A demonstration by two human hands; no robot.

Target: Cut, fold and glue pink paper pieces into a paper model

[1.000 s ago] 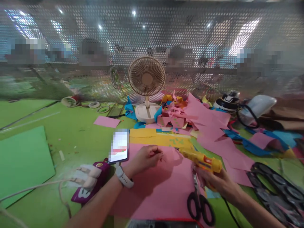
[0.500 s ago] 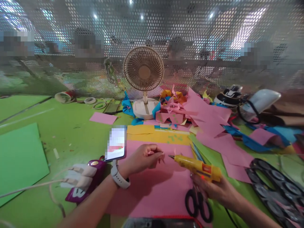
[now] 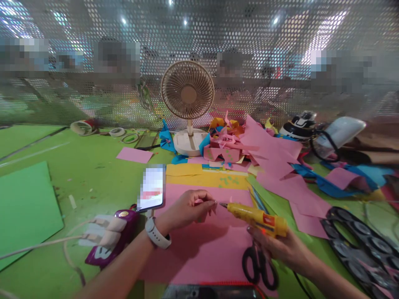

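My right hand (image 3: pixel 276 245) is wrapped around the handle of a yellow hot glue gun (image 3: pixel 252 214), a small red light glowing on it. The nozzle points left and stops just short of my left hand (image 3: pixel 196 207). Thumb and fingertips of that hand pinch a small piece of pink paper (image 3: pixel 213 207), mostly hidden by the fingers. Both hands are above a large pink sheet (image 3: pixel 199 257). Black-handled scissors (image 3: pixel 260 268) lie under my right hand, their blades partly covered.
A phone (image 3: pixel 151 187) and a purple power strip (image 3: pixel 116 232) with plugs lie at left. Behind stands a fan (image 3: pixel 188 91) beside heaped paper scraps (image 3: pixel 268 145). A black tray with round wells (image 3: pixel 358 236) sits at right, a dark case (image 3: pixel 215 290) at the front edge.
The glue gun has come slightly left, its nozzle a little closer to the left fingertips. My left hand keeps its pinch almost in the same place.
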